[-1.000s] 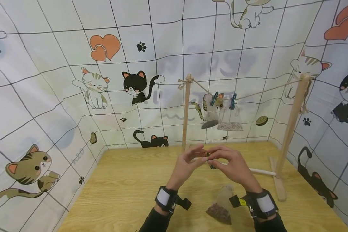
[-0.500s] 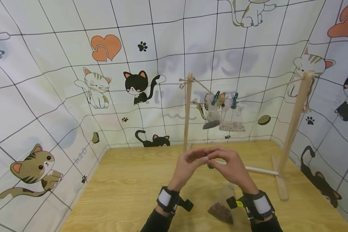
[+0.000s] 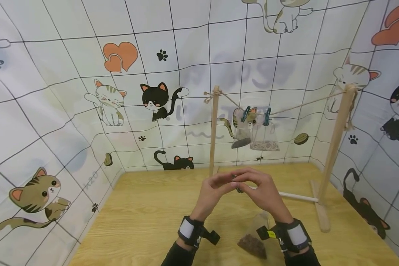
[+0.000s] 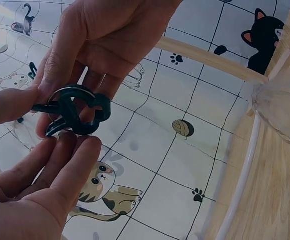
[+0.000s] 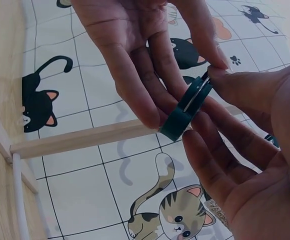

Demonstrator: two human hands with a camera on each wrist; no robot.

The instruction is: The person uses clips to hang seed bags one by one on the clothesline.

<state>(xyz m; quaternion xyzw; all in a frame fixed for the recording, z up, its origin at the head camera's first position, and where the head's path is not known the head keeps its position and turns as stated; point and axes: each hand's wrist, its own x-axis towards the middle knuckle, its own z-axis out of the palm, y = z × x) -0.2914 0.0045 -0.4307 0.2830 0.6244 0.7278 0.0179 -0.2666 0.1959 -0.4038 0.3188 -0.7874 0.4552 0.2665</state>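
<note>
A dark green plastic spring clip (image 4: 77,110) is pinched between my two hands, raised over the table. My left hand (image 3: 211,192) touches it with thumb and fingertips, its thumb at the handle end. From the other side, my right hand (image 3: 264,192) grips the same clip (image 5: 185,110) with thumb and fingers. In the head view the fingers hide most of the clip. Below the hands, a see-through bag (image 3: 252,245) with reddish-brown bits in its bottom lies on the table.
Behind the hands stands a wooden frame (image 3: 336,147) with a twine line (image 3: 302,106). Two green clips hold small clear bags on it, one with dark contents (image 3: 241,142), one with pale contents (image 3: 265,145). A cat-print cloth (image 3: 173,55) surrounds the wooden table (image 3: 146,207).
The hands have drawn slightly closer together around the clip, and less of it shows in the head view. The hanging bags and the bag on the table stay put.
</note>
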